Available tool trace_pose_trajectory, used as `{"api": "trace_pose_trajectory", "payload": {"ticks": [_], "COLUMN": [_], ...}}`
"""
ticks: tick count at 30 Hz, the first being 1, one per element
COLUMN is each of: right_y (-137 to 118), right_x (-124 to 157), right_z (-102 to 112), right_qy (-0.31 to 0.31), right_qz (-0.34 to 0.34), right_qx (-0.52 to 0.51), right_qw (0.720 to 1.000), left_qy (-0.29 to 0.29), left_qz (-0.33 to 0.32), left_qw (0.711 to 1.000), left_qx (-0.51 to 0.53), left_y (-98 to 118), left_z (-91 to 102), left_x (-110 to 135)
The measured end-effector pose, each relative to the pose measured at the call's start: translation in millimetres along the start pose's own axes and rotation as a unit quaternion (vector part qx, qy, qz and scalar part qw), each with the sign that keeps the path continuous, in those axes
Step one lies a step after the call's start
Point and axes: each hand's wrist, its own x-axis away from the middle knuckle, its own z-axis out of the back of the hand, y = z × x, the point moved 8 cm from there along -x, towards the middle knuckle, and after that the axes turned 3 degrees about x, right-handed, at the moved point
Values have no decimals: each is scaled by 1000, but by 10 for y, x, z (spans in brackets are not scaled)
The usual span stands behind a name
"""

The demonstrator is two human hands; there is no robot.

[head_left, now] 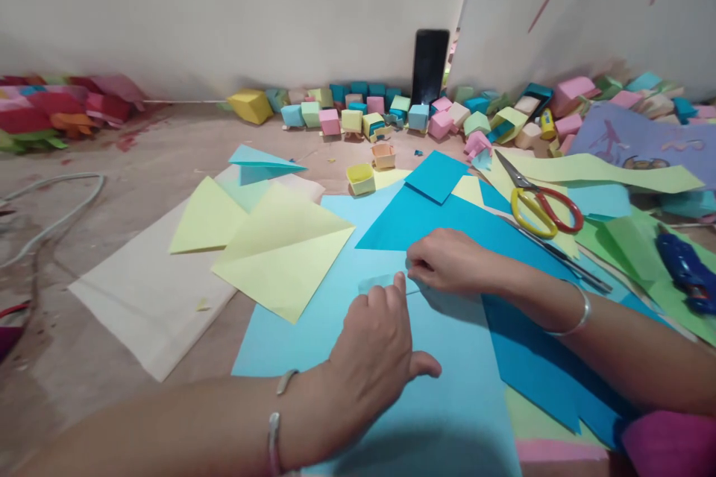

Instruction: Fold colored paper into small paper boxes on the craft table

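A small light blue piece of paper lies on a large light blue sheet in front of me. My left hand presses its fingertips down on this piece, with the thumb stuck out to the side and nothing gripped. At the piece's right end, my right hand is closed in a pinch on it; the fingers hide that end. Under my right forearm spreads a darker blue sheet. A folded darker blue square lies just beyond my right hand.
Scissors with yellow and red handles lie right of my hands, near a dark blue tool. Yellow paper lies to the left. Small paper boxes line the wall, where a phone stands upright. A cable curves at far left.
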Motion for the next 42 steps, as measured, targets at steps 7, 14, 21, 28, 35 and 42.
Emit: {"api": "trace_pose_trajectory", "payload": {"ticks": [7,14,21,28,35,42], "right_y": [3,-38,-34,-41,-18,-4], "right_x": [11,29,36,29,5,-11], "right_z": [-37,-28,-23,-25,-6,-1], "right_qy": [-8,-37,-49,-47,-31,-25], "right_qz": [8,16,8,12,13,13], "right_qx": [3,-12,-12,-8,-8,-3], "right_qw": [1000,999,999,999,999,1000], "left_qy": [16,17,-17,-47,-87,101], "left_qz": [12,68,64,78,50,-57], "left_qw": [999,996,998,995,994,993], "left_qx": [-27,-49,-19,-49,-50,-16], "left_y": [31,-82,-134,-217,-357,-180], "left_z": [-36,-149,-123,-80,45,431], "left_x": [-42,31,82,90,144,138]}}
